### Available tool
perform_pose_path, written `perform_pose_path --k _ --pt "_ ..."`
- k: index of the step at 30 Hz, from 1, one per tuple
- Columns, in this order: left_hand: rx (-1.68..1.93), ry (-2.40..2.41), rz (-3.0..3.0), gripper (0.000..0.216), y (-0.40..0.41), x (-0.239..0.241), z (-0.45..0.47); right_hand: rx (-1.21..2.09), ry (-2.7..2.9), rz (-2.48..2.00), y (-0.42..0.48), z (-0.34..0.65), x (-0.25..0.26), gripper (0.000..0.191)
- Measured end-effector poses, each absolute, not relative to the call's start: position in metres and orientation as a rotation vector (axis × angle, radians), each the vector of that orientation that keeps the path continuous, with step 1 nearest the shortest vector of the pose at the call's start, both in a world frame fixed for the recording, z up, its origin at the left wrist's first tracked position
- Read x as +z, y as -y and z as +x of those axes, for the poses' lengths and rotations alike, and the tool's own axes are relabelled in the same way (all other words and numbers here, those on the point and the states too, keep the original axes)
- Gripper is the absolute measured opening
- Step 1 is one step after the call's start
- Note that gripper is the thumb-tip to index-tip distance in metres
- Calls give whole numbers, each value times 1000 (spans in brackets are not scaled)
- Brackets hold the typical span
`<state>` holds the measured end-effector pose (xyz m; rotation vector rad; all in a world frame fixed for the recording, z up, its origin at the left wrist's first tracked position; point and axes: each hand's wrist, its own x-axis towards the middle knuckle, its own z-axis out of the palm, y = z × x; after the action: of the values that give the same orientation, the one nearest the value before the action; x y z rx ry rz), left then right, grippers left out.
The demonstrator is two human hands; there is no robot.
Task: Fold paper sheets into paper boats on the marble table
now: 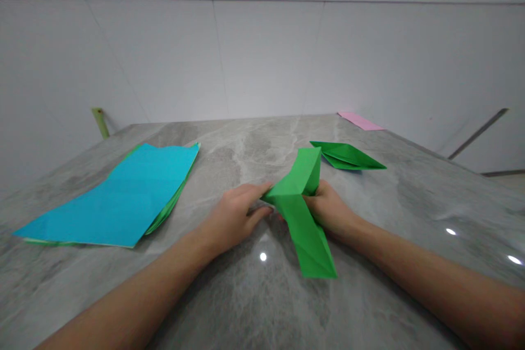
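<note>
A folded green paper (pixel 301 197) is held between my two hands above the grey marbled tabletop. It has a pointed tip toward the left, one flap rising away from me and a longer flap hanging toward me. My left hand (pixel 238 213) pinches the pointed tip between thumb and fingers. On the right side, my right hand (pixel 330 210) grips the paper near its middle, with some fingers hidden behind it. Just beyond that hand lies a second folded green paper (pixel 348 156), flattened with pointed ends.
To the left lies a stack of paper sheets with a blue sheet (pixel 118 197) on top and green edges beneath. A pink paper (pixel 361 121) rests at the far right edge of the grey table (pixel 246 147). A white wall (pixel 262 60) stands behind.
</note>
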<state>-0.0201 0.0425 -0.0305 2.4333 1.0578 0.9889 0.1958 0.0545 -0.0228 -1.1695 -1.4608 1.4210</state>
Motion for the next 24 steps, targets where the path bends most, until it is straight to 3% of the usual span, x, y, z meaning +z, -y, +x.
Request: perform_pose_path --k 4,12,17,24 --pt "1051 -854 2014 63 -37 -30 -17 1048 1706 -1287 -56 197 -21 19" --pt "1083 -854 1725 53 -31 -26 -4 738 1983 -1299 -46 193 -16 23" --pt "1091 -803 1873 48 -32 -22 -4 664 1834 -1081 -45 195 -15 19" --pt "1085 -830 1828 43 -28 -23 -2 320 1895 -742 -38 194 -8 17"
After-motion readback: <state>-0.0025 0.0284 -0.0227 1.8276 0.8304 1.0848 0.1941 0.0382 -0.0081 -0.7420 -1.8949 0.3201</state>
